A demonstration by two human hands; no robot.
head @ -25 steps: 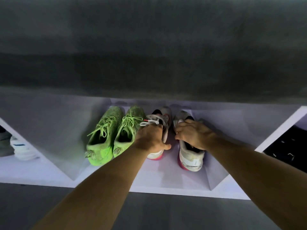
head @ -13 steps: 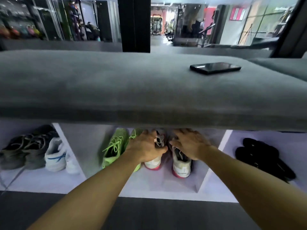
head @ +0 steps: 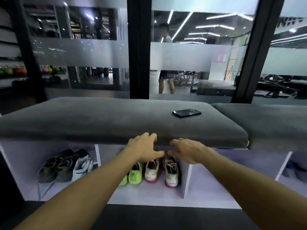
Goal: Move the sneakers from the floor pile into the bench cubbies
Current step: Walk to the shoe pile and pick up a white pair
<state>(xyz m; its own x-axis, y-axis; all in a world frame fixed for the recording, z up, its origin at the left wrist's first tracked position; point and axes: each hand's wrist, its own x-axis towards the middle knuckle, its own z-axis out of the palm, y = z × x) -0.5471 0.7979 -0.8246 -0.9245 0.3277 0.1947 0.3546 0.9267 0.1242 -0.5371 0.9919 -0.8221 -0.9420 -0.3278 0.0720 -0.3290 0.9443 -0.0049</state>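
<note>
Hands both empty: left hand (head: pixel 144 149) and right hand (head: pixel 188 151) hover at the front edge of the grey bench cushion (head: pixel 116 120), fingers loosely spread, gripping nothing, thumbs nearly meeting. Directly below them, in the middle cubby (head: pixel 186 180), the white sneakers with pink soles (head: pixel 162 171) stand side by side, toes inward, heels toward the camera; neither hand touches them. Just beside that pair, under the left forearm, sit the neon green sneakers (head: pixel 132 174), partly hidden by the arm. Further out on the left-hand side, the neighbouring cubby holds dark grey sneakers (head: pixel 58 166) and a white sneaker with blue stripes (head: pixel 83 168). Out past the right hand, the far cubby holds something dark (head: pixel 297 170), blurred, cannot identify. Black phone (head: pixel 186 112) lies on the cushion above and beyond the right hand. Judgement: this pair counts as placed; several pairs are stowed. The floor pile is not in view, so how many sneakers remain cannot be told. Likely next: go for another pair, if any are left.
</note>
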